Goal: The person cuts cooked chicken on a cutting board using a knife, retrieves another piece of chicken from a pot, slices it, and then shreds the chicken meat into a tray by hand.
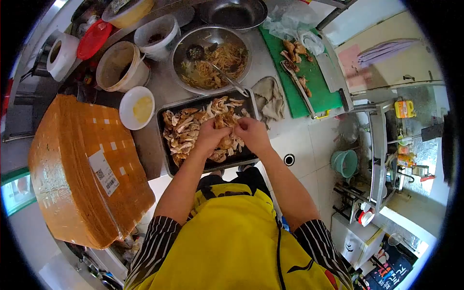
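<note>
A black rectangular tray (252, 104) holds a heap of shredded cooked chicken (186, 128) with browned skin. Over the tray's right half, my left hand (210, 137) has its thumb and fingers pinched on a piece of chicken (225, 141). Close beside it, my right hand (253, 134) also pinches at the chicken, its fingertips near the left hand's. The exact shape of the meat between the fingers is partly hidden. Just behind the tray stands a steel bowl (247, 54) of shredded food in liquid, a ladle (227, 77) resting in it.
A green cutting board (319, 99) at right bears chicken pieces (296, 50), tongs (298, 89) and a cleaver (328, 72). A grey cloth (268, 99) lies beside the tray. At left are a white bowl (126, 113), a bucket (104, 72) and a large taped box (72, 169).
</note>
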Available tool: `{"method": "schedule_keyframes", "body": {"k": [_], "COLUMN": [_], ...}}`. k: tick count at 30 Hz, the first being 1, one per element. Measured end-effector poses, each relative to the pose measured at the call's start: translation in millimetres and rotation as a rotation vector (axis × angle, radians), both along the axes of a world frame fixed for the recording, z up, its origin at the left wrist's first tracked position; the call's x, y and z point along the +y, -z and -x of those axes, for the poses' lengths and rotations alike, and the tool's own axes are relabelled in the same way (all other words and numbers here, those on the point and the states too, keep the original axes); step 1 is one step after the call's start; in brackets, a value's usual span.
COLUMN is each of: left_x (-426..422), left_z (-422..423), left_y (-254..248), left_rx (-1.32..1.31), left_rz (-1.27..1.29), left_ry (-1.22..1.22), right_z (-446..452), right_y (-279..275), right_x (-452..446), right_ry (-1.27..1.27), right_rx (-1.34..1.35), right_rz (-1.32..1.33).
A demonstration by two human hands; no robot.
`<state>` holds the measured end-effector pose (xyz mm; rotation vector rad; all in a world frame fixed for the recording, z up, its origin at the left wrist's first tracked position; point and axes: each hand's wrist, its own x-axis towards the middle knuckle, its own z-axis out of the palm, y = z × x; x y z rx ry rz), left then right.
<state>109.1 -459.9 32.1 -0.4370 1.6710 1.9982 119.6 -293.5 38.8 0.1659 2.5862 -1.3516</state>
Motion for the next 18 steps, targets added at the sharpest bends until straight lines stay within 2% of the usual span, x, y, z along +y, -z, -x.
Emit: {"method": "schedule_keyframes", "body": {"k": [4,7,9,12,15,18], "left_x": [1,-5,-9,-9,-9,-5], "left_z": [3,8,9,12,12,14], "left_y": [11,12,10,15,33,10], "left_rx": [-0.03,-0.017,-0.022,0.092,0.358,0.285], "left_rz": [0.179,0.276,0.274,0.357,0.587,0.345], "left_ry": [0.037,-0.004,-0.074,-0.011,0.075,0.173], "right_z": [-4,-3,0,-1,-3,-5], "right_y": [2,10,13,19,34,29], "right_x": [-4,8,17,20,17,12], "right_ry": [0.075,0.271,0.233,0.227,0.203,0.165], "right_rx": [0.072,-0.045,-0.125,-0.207,-0.208,-0.214], "right_rz": [-0.037,0.126,0.208,0.332,0.387,0.311]}}
